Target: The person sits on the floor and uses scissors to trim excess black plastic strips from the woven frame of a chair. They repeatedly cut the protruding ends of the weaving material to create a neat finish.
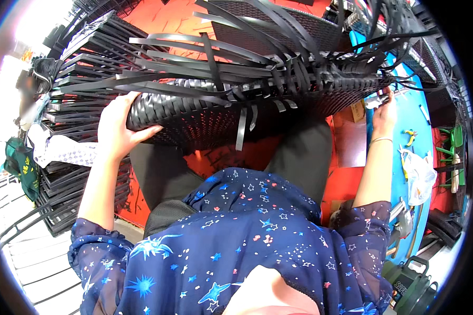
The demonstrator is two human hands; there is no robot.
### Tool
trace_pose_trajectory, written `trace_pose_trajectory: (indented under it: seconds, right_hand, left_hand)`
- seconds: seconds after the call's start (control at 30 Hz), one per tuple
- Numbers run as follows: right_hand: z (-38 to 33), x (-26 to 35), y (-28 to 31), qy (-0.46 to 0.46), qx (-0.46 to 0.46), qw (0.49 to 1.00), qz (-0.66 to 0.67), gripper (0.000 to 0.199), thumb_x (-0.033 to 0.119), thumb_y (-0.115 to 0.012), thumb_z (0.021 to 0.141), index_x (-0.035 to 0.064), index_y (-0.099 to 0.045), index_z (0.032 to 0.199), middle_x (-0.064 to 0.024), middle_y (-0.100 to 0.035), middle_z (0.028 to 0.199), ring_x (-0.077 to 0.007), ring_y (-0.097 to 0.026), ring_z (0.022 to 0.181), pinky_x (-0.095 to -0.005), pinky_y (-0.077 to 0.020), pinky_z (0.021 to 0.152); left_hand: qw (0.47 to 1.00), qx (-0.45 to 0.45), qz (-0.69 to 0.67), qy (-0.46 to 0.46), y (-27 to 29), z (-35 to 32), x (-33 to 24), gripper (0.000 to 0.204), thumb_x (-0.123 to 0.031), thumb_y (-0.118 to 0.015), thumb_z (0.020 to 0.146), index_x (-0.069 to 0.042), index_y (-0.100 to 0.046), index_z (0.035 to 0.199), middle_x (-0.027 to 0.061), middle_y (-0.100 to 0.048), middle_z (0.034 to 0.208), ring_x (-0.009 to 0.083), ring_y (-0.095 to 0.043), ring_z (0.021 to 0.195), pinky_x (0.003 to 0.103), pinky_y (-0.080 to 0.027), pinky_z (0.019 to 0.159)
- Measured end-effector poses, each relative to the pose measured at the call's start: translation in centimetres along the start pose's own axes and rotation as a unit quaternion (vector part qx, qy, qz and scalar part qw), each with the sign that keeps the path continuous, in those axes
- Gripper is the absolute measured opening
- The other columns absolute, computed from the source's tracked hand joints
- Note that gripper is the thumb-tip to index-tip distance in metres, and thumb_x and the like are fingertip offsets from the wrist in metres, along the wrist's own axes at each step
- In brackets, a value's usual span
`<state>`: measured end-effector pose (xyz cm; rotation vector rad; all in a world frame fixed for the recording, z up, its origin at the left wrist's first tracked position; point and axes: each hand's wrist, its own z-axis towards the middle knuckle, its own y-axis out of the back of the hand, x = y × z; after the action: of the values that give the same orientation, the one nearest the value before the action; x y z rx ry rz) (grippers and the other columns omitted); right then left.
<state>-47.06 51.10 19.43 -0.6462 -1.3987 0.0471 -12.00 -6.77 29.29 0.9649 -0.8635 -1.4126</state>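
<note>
wide black woven panel of flat glossy plastic strips (215, 115) lies crosswise over the knees of the dark grey trousers (305, 152). loose black strip ends (205, 68) fan out from its far edge. hands well apart: left hand (120, 125) clamped on panel's left end, thumb on near side; right hand (386, 116) by its right end, small silvery metal object (376, 101) at the fingers, grip unclear. yellow-handled pliers (410, 137), crumpled white plastic bag (419, 176) on bright blue tabletop (424, 144), right.

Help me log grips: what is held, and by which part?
Left hand: the woven panel, by its left end. Right hand: near the panel's right end; hold unclear.
</note>
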Motion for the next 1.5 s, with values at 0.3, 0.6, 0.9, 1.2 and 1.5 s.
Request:
trace_pose_trajectory:
  seconds: [0.3,0.6,0.9,1.2,1.5]
  right_hand:
    - [-3.0,-2.9,0.5,0.032,-0.018,0.998,-0.054,0.036,0.027,-0.048,0.111,0.0039,-0.059,0.135,-0.0083,-0.067,0.125,-0.0230,-0.064,0.108,-0.0384,-0.0560,0.080]
    - [-9.0,-4.4,-1.0,0.067,-0.026,0.997,-0.021,0.036,0.027,-0.051,0.111,0.0011,-0.062,0.133,-0.0082,-0.067,0.126,-0.0194,-0.062,0.110,-0.0348,-0.0525,0.093]
    - [-12.0,-5.4,-2.7,0.084,-0.002,0.996,-0.018,0.029,0.026,-0.055,0.110,0.0025,-0.067,0.123,-0.0038,-0.069,0.107,-0.0123,-0.062,0.098,-0.0269,-0.0519,0.084]
    - [-10.9,-5.3,-1.7,0.100,0.014,0.993,-0.062,0.034,0.024,-0.048,0.112,0.0003,-0.062,0.132,-0.0085,-0.066,0.126,-0.0174,-0.061,0.111,-0.0328,-0.0502,0.097]
    - [-15.0,-9.1,-4.3,0.119,0.054,0.978,-0.164,0.031,0.023,-0.048,0.112,0.0019,-0.064,0.128,-0.0078,-0.068,0.119,-0.0177,-0.064,0.104,-0.0331,-0.0524,0.092]
  left_hand:
    - [0.995,-0.050,0.012,-0.084,-1.2,2.7,4.8,0.075,-0.041,-0.091,0.067,-0.008,-0.063,0.129,0.0131,-0.070,0.113,0.0342,-0.067,0.106,0.044,-0.052,0.095]
    - [0.997,-0.018,0.020,-0.075,-0.6,2.7,8.1,0.075,-0.031,-0.092,0.067,-0.008,-0.063,0.132,0.0137,-0.069,0.120,0.0346,-0.067,0.112,0.044,-0.052,0.099]
    - [0.999,-0.004,0.013,-0.036,-1.9,1.7,12.1,0.077,-0.033,-0.091,0.069,-0.006,-0.060,0.133,0.0158,-0.064,0.128,0.0376,-0.062,0.120,0.044,-0.048,0.105]
    - [0.997,0.008,0.017,-0.072,-2.7,3.1,12.4,0.074,-0.042,-0.088,0.073,-0.015,-0.062,0.137,0.0096,-0.068,0.119,0.0321,-0.065,0.112,0.042,-0.053,0.098]
    - [0.997,0.014,0.071,-0.019,0.3,-2.4,15.9,0.074,-0.038,-0.090,0.070,-0.013,-0.063,0.135,0.0131,-0.067,0.125,0.0335,-0.065,0.116,0.043,-0.051,0.102]
